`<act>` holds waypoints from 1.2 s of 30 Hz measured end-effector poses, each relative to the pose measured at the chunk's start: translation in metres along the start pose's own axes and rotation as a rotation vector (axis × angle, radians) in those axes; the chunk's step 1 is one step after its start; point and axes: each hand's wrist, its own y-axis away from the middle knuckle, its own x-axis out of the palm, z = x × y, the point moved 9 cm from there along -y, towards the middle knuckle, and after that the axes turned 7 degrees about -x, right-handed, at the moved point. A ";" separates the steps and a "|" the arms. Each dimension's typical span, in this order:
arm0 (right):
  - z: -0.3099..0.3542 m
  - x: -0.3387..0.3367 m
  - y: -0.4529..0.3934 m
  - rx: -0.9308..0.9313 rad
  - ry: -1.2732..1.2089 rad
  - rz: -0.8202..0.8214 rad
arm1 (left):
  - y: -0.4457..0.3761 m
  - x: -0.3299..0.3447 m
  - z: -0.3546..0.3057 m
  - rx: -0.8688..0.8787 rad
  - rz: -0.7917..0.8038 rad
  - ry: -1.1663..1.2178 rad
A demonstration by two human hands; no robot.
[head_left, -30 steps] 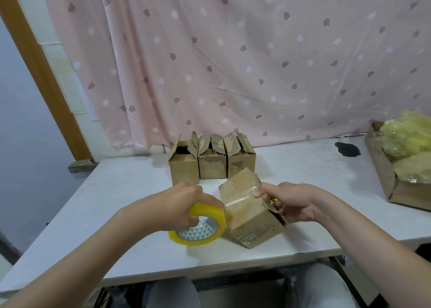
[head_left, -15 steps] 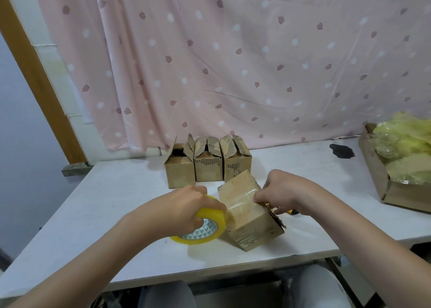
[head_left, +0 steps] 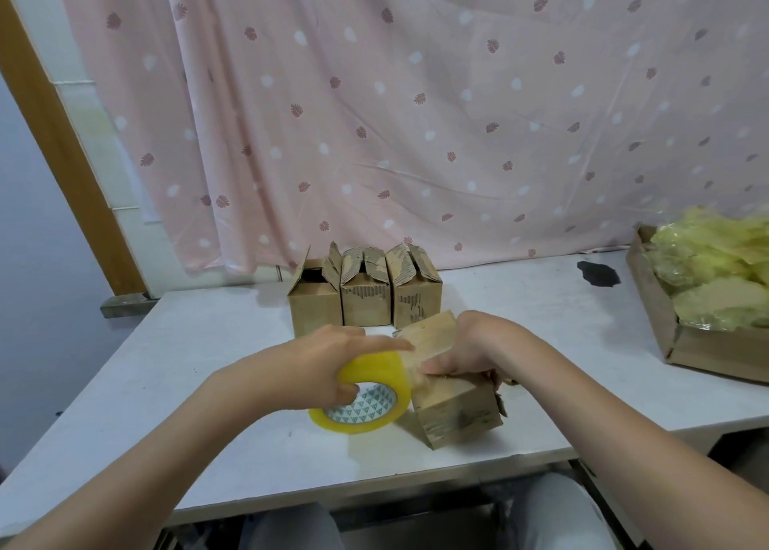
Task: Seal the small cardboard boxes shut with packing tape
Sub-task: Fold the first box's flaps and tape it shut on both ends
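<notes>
Relation: yellow round roll of packing tape [head_left: 361, 391], gripped by left hand [head_left: 328, 362], touched left face of tilted brown cardboard box [head_left: 451, 387] | right hand [head_left: 470, 352] pinched tape on top, centre of frame.

Setting: a room in a home, used as an improvised packing station. Evidence: a plain white worktop [head_left: 199, 354] stands against a pink curtain [head_left: 416, 112] printed with leaves and pale dots, hung directly behind the worktop as a backdrop. Left of the curtain, a wooden door or window frame [head_left: 54, 141] and a bluish painted wall [head_left: 37, 300]. At the worktop's right edge, an open cardboard tray [head_left: 682, 341] heaped with yellowish plastic bags [head_left: 715, 275]. No industrial fittings visible.
</notes>
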 end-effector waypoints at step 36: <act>0.020 0.025 -0.032 0.047 0.359 0.089 | -0.015 0.018 -0.003 -0.050 -0.013 -0.236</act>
